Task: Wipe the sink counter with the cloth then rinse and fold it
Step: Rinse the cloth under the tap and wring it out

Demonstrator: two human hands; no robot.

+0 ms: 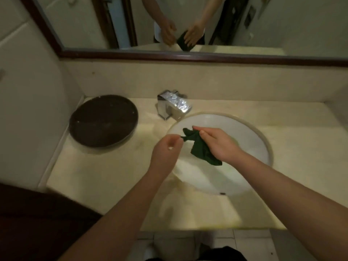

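A small dark green cloth (pixel 199 147) hangs over the white oval sink basin (pixel 250 132), held by both hands. My left hand (pixel 166 149) pinches one corner of the cloth between thumb and fingers at the basin's left rim. My right hand (pixel 219 143) grips the cloth's upper part, and the rest droops below it. The cream stone counter (pixel 105 172) surrounds the basin. A chrome faucet (pixel 174 105) stands behind the basin; no water is seen running.
A round dark brown tray (pixel 103 120) sits on the counter's left end by the wall. A framed mirror (pixel 188 25) above the backsplash reflects my hands and the cloth. The counter's front edge and the tiled floor (pixel 188 240) show below.
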